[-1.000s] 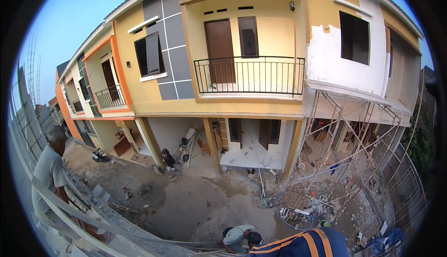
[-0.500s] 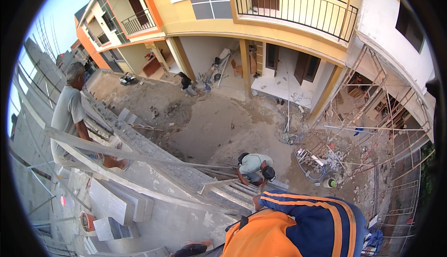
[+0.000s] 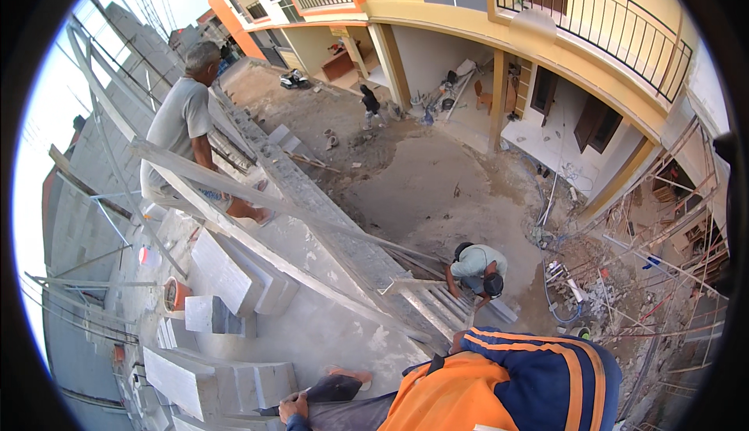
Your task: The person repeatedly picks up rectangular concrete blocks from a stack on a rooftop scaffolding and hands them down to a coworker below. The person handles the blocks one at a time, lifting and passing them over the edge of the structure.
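Note:
My left hand [image 3: 293, 406] is at the lower edge, its fingers curled over the dark trouser leg [image 3: 335, 389] near my knee. Close to it lie pale grey building blocks [image 3: 183, 380]. My right arm, in a navy sleeve with orange stripes [image 3: 538, 353], reaches across my orange shirt [image 3: 449, 396]. Only a bit of my right hand [image 3: 456, 343] shows past the cuff, beside the top of a ladder [image 3: 437, 306]; its fingers are hidden. Below, a person in a pale green shirt [image 3: 477, 263] bends over the ladder, both hands near its rungs.
A person in a grey shirt [image 3: 183, 119] sits on the ledge at left, behind a long wooden plank [image 3: 257, 197]. More blocks [image 3: 230, 271] and an orange bucket [image 3: 176, 294] stand on the concrete floor. Sand [image 3: 421, 185] covers the ground below. Scaffolding [image 3: 675, 205] is at right.
The view has turned left and down, so the scene sits further right. My left hand and more blocks have come into view. The distant person in black has shifted posture.

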`<state>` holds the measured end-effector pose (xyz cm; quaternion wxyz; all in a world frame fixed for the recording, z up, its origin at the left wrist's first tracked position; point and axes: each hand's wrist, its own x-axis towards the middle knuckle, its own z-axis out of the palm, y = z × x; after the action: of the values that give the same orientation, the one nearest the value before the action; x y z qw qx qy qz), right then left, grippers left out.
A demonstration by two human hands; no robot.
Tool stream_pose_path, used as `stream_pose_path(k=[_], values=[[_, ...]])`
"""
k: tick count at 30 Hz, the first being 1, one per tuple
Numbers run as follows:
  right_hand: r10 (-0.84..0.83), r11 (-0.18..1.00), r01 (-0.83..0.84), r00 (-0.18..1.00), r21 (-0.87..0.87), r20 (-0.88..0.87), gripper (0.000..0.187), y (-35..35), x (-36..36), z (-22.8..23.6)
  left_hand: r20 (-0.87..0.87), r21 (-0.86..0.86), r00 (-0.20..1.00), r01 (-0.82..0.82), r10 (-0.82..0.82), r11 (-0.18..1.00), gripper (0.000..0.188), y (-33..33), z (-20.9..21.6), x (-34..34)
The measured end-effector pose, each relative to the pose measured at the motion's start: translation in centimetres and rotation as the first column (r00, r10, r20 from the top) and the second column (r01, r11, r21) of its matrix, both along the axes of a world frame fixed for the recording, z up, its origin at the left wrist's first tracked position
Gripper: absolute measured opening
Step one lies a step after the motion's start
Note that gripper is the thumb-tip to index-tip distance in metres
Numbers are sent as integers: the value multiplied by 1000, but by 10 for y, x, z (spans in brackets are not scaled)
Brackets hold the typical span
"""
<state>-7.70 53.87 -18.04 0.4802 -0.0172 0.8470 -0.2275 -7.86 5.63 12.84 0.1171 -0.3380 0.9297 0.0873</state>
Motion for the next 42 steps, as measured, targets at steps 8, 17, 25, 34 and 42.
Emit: stream_pose_path(k=[8, 17, 25, 34, 42], values=[[341, 938, -343, 939, 42, 39, 51, -13, -2, -21, 74, -17, 996, -42, 43, 999, 42, 0, -3, 5], [326, 894, -331, 943, 302, 69, 51, -30, -16, 50, 156, 56, 981, -126, 116, 990, 48, 13, 15, 4], [929, 349, -922, 364, -168, -65, 35, -32, -32, 47, 121, 58, 987, -116, 109, 992, 47, 11, 13, 18], [455, 873, -426, 887, 239, -79, 37, -45, -21, 41, 63, 37, 990, -125, 123, 991, 45, 9, 6, 23], [443, 874, -407, 892, 264, -88, 38, -49, -25, 53, 80, 37, 992, -104, 101, 994, 46, 7, 4, 16]])
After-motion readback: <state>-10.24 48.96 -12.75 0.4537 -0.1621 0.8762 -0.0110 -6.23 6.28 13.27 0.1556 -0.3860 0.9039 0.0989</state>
